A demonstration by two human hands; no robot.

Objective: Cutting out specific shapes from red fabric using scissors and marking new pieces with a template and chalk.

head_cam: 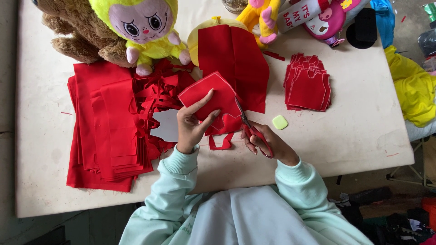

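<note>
Closest in, the person's lap and pale mint sleeves fill the bottom of the view, cut off by the frame. Just past the near edge of the tabletop (345, 149), the right hand (268, 144) is clenched round the red handles of a pair of scissors (249, 126) — the fingers threaded through the loops are mostly hidden, and the blades run up into a red fabric piece (210, 97), so I can't tell how far apart they stand. The left hand (190, 124) grips that same piece, thumb underneath and fingers spread on top, holding it a little above the surface. A thin red offcut loop (221, 143) lies below it, near the edge.

Left of the hands a grey paper pattern (167, 124) peeks out, half buried under tangled red scraps (156, 88), which in turn lie on a thick stack of red cloth (106, 131) that overhangs the near edge. To the right, a small pale green chalk (280, 122) sits alone — bare room lies around it. Further back, a neat pile of cut red pieces (309, 84) stands well apart from the hands.

At the far edge, a brown plush bear (79, 34), a yellow plush doll (145, 27) and a pink plush toy (324, 20) crowd together, all cropped by the frame.
</note>
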